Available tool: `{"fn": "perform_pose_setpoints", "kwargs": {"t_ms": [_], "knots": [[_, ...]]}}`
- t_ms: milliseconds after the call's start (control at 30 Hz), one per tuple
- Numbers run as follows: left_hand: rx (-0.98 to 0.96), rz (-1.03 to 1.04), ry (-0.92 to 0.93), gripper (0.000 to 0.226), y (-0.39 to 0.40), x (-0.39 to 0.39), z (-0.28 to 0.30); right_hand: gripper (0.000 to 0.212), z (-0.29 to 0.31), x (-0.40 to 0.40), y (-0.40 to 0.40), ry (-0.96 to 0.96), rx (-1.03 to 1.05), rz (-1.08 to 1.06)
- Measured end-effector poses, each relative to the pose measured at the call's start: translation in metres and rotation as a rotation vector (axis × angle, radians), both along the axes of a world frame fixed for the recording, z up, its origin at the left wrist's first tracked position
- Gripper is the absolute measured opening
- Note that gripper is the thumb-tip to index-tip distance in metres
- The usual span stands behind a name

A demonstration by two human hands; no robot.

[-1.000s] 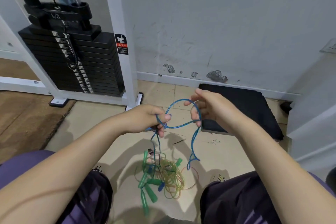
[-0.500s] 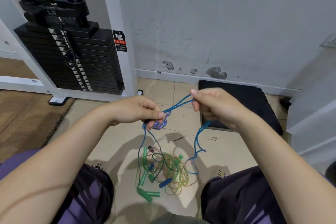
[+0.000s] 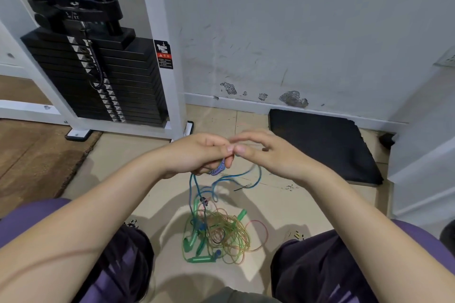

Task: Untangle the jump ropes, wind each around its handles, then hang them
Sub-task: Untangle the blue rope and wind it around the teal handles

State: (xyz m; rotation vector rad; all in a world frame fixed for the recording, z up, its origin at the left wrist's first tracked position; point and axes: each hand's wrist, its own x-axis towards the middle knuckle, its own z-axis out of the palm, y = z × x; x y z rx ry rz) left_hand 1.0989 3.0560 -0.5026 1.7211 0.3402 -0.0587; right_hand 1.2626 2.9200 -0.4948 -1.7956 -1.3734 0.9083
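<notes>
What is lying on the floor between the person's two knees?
In the head view, a tangled pile of green, yellow and pink jump ropes lies on the beige tiled floor there.

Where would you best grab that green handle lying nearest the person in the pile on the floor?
Grip the green handle around its middle, coming straight down from above. It lies flat and crosswise at the near edge of the tangled pile, so its long sides look fairly free, though thin loops may cross its right end. Fingers would go on the near and far sides.
</notes>
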Motion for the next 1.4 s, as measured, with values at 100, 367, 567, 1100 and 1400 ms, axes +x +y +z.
{"fn": "perform_pose_setpoints", "kwargs": {"t_ms": [100,367,567,1100,1400], "knots": [[-0.071,0.008,0.002,0.04,0.0,0.002,-0.002,0.026,-0.004,-0.004,0.002,0.119,0.015,0.05],[0.296,-0.067,0.229,0.021,0.022,-0.01,0.0,0.024,0.002,0.007,0.001,0.182,0.127,-0.102],[0.004,-0.045,0.015,0.023,0.014,-0.005,0.007,0.042,0.008,0.005,-0.005,0.232,-0.065,0.013],[0.26,-0.086,0.209,0.029,0.018,-0.009,-0.006,0.04,0.012,0.022,-0.004,0.134,0.144,-0.267],[0.036,-0.032,-0.007,0.034,-0.002,-0.001,-0.002,0.057,0.002,0.002,0.0,0.275,0.127,-0.17]]}}
